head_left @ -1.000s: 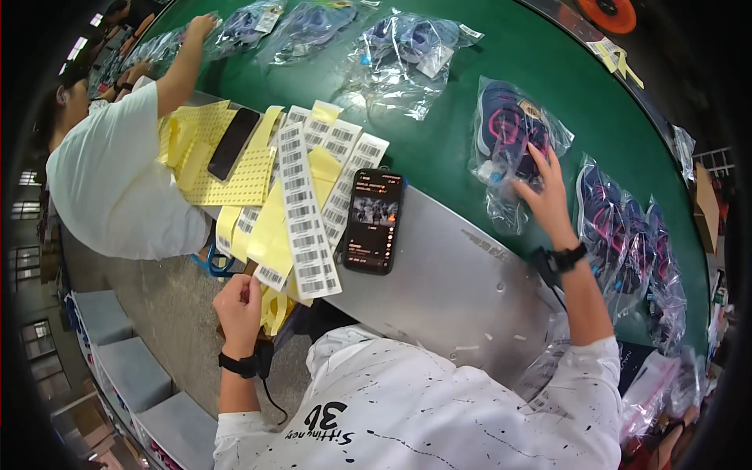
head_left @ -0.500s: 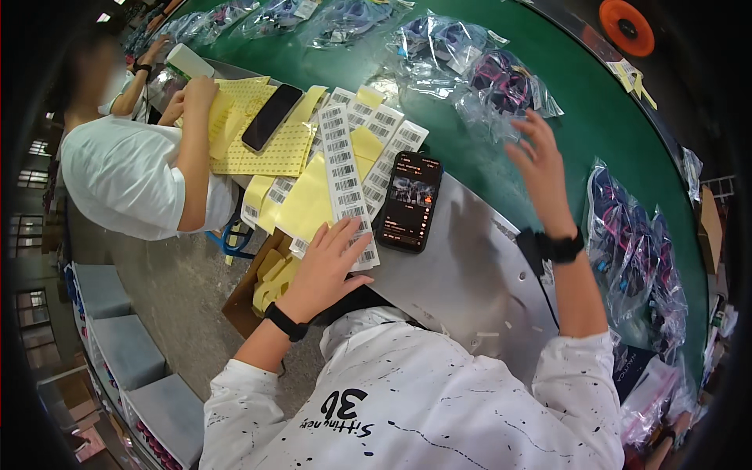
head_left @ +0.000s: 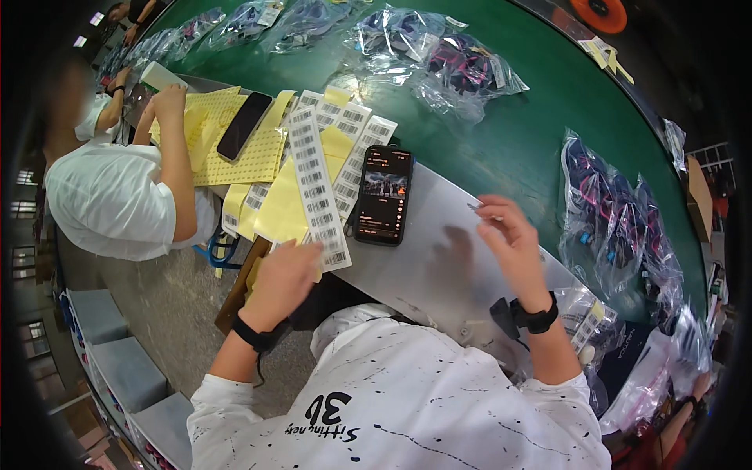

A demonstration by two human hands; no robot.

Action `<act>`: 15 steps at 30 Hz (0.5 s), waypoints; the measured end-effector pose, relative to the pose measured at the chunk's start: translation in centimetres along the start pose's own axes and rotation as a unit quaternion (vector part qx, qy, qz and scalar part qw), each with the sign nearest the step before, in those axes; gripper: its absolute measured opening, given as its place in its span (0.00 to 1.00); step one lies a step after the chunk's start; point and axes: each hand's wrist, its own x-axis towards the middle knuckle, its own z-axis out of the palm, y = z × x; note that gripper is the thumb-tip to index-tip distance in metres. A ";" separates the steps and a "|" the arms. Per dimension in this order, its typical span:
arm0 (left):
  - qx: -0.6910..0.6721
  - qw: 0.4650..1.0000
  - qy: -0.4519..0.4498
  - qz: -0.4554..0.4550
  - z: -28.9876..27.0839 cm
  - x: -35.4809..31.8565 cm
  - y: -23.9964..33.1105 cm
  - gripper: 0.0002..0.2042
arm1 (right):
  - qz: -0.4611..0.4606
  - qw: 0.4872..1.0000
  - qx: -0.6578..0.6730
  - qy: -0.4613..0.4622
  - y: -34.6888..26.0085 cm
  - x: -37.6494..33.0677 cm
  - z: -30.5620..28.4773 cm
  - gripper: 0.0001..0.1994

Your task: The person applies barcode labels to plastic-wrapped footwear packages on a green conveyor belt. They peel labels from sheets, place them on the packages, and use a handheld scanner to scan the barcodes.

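Observation:
My left hand (head_left: 280,280) is smeared by motion beside the lower end of a long white strip of barcode labels (head_left: 317,188). Its fingers are too blurred to read. Over the metal table edge hovers my right hand (head_left: 513,247), fingers bent and thumb apart from them; a tiny greyish bit shows at the index fingertip, too small to name. More barcode label sheets (head_left: 364,160) and yellow backing sheets (head_left: 283,207) lie beneath and around the strip. Right of them rests a phone (head_left: 384,196) with its screen lit.
Bagged blue and pink items (head_left: 462,66) lie on the green belt (head_left: 501,141), with more bags (head_left: 619,211) at right. A dark phone (head_left: 244,125) rests on yellow sheets at left, where a co-worker (head_left: 117,188) sits. Grey bins (head_left: 129,364) stand on the floor.
My right hand has come down and nearer, away from the bagged items. My left hand has drawn left off the label strip. The bags at right now show more fully.

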 end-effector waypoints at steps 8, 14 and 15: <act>-0.115 0.947 0.122 0.274 -1.0 10.0 9.2 0.12 | 0.210 0.854 0.457 -0.130 -5.7 0.4 4.1 0.15; -0.018 0.915 -0.004 0.403 2.3 12.4 12.6 0.08 | 0.087 0.946 0.297 0.097 -5.1 1.5 -4.8 0.13; 0.007 0.913 -0.014 0.408 2.5 12.4 12.4 0.08 | 0.065 0.941 0.292 0.156 -3.4 0.8 -6.4 0.10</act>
